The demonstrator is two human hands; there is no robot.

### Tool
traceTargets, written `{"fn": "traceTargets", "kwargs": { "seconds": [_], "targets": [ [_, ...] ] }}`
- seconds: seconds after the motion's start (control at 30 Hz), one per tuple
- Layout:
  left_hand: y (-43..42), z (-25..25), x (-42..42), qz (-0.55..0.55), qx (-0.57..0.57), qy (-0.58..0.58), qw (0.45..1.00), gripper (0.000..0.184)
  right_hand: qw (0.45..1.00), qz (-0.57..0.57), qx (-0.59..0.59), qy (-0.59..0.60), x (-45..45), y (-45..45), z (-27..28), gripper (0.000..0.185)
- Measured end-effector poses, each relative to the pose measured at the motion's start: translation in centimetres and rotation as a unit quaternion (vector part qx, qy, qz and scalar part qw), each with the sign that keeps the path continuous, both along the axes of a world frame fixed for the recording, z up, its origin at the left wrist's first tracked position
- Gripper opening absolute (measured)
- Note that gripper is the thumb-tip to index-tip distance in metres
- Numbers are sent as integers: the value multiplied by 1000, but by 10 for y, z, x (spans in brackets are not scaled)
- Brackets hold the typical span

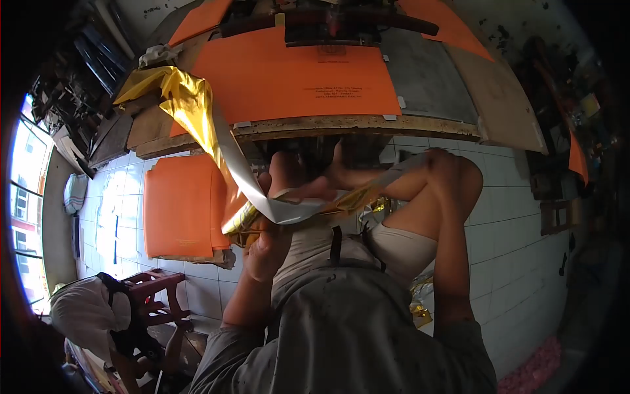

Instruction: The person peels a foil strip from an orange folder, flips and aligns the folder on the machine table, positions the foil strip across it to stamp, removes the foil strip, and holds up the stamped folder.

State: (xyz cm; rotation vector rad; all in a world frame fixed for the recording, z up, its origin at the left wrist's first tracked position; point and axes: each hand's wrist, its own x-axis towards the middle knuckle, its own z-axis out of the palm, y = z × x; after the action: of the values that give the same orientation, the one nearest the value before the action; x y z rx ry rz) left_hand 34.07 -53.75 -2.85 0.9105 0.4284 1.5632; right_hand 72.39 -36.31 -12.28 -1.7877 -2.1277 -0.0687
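My left hand point(264, 248) is closed around a roll of gold foil point(240, 222) above my lap. From the roll a long strip of foil point(289, 211), gold on one face and silvery on the other, runs across my lap to the right. Another length of gold foil point(187, 92) rises to the left and drapes over the table's front left corner. My right hand point(443, 169) is by my right knee, at the far end of the strip, its fingers bent and slightly blurred, gripping the foil.
A printed orange sheet point(289, 79) lies on the worktable point(426, 82) under a dark press part point(335, 29). A stack of orange sheets point(178, 210) stands at left, near a red stool point(157, 289). Crumpled gold foil point(420, 312) lies by my right thigh.
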Motion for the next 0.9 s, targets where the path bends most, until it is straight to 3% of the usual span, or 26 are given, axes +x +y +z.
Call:
{"fn": "traceTargets", "kwargs": {
  "seconds": [0.1, 0.17, 0.23, 0.5, 0.67, 0.73, 0.9],
  "targets": [
    [16, -18, -1, -4, 66, 19, 998, 72, 994, -72, 77, 18, 32, -6, 24, 28],
    [16, -27, -10, -16, 43, 42, 998, 70, 985, -101, 124, 66, 51, -13, 30, 29],
    [12, -43, -11, -13, 30, -9, 999, 66, 971, -123, 161, 126, 67, -19, 32, 30],
    [18, -70, -23, -23, 36, -73, 996, 67, 920, -227, 251, 196, 105, -53, 18, 30],
    [22, -55, -39, 31, 18, -118, 992, 71, 964, -166, 128, 165, 109, -86, 7, 26],
    [17, -80, -66, 25, 65, -124, 990, 75, 980, -111, 45, 160, 108, -98, 4, 23],
    [1, -87, -121, 93, 56, -144, 984, 63, 956, -10, -212, 201, 65, -118, 0, 17]
  ]
}}
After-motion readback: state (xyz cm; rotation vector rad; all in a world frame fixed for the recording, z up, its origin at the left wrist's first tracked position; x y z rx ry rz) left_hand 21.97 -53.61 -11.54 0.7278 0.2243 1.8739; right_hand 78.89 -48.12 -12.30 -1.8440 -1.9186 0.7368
